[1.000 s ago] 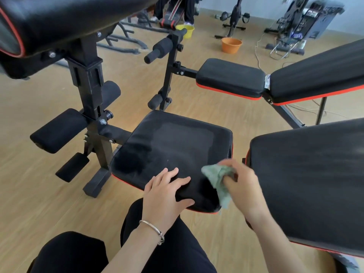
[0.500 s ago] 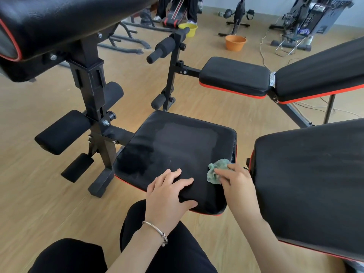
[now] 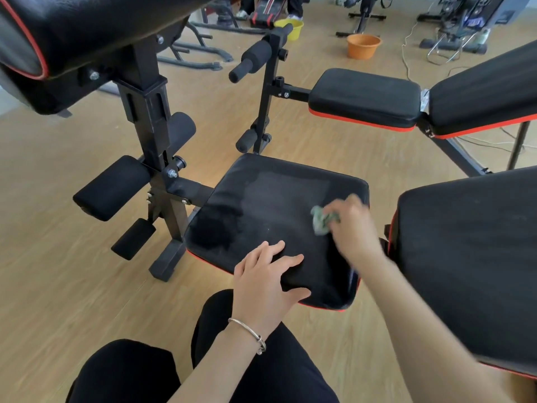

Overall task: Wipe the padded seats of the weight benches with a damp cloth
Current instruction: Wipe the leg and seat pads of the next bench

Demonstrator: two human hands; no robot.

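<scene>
A black padded seat (image 3: 270,205) with red trim lies in front of me, with darker damp patches on its left part. My right hand (image 3: 353,228) grips a crumpled green cloth (image 3: 322,221) and presses it on the seat's right side; the hand is blurred. My left hand (image 3: 264,280) rests flat with spread fingers on the seat's near edge, a silver bracelet on its wrist. The bench's black backrest (image 3: 470,257) lies to the right. A second bench's seat (image 3: 366,97) and backrest (image 3: 488,94) stand behind.
A third bench's pad (image 3: 87,33) hangs over the upper left, on a black post with foam rollers (image 3: 116,186). An orange bucket (image 3: 363,46) and a yellow bucket (image 3: 290,26) stand on the wooden floor at the back, near exercise machines and cables. My black-clad knees are below.
My right hand has carried the cloth from the seat's near right corner up along its right side. My left hand has stayed on the near edge.
</scene>
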